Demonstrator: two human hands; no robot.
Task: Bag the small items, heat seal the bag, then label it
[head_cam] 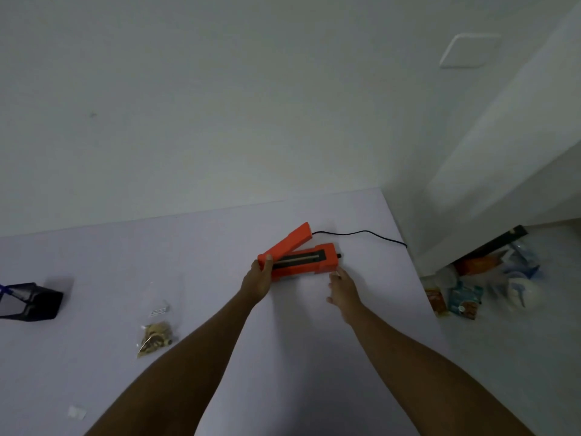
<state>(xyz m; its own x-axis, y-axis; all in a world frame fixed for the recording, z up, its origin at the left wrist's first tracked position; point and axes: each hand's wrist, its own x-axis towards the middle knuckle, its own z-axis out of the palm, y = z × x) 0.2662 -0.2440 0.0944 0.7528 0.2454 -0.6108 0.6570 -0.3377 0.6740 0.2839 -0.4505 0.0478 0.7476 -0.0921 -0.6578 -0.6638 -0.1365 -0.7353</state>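
where the bag lies: clear bag [157, 322] flat on the counter [125, 247], left of the left forearm and well apart from the heat sealer [301, 262].
in the bag: small brass-coloured items [155, 338] bunched at its near end; a white printed patch [158, 311] sits above them, too small to read.
black container [34, 302]: at the counter's left edge, something blue at its rim; its contents cannot be told.
white slip [77, 412]: near the front left, possibly a label.
counter: pale lilac, smooth, set against a white wall [188, 89].
room: a white corner juts in at the right; coloured packets [462, 300] lie on the floor beneath it.
heat sealer: orange, toward the far right of the counter; lid [284, 243] raised at a slant from its left end, dark sealing strip showing; a black cord [361, 234] runs off to the right.
left grip [259, 278]: curled round the sealer's left end, thumb on the lid.
right grip [344, 291]: fingers straight, tips at the sealer's right front corner, holding nothing.
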